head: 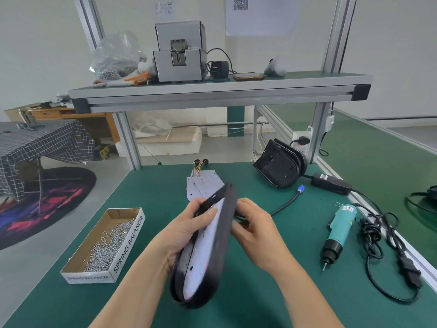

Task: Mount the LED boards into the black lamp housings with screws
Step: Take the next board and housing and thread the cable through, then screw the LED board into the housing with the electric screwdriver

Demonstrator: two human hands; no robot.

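I hold a black lamp housing [220,252] tilted on edge above the green table, with a white LED board [203,252] lying inside it. My left hand [186,230] grips the housing's left rim, thumb pressing on the board. My right hand [255,230] grips the right side from behind. More white LED boards [201,183] with coloured wires lie on the table beyond. Several black housings [279,164] lean stacked at the back right. A teal electric screwdriver [338,233] lies to the right. A cardboard box of screws [106,245] sits to the left.
A black power adapter [331,183] and tangled cables [383,245] lie along the table's right edge. An upper shelf [212,91] carries a grey screw feeder [179,53] and a bag of screws [115,58]. The table's left edge drops to the floor.
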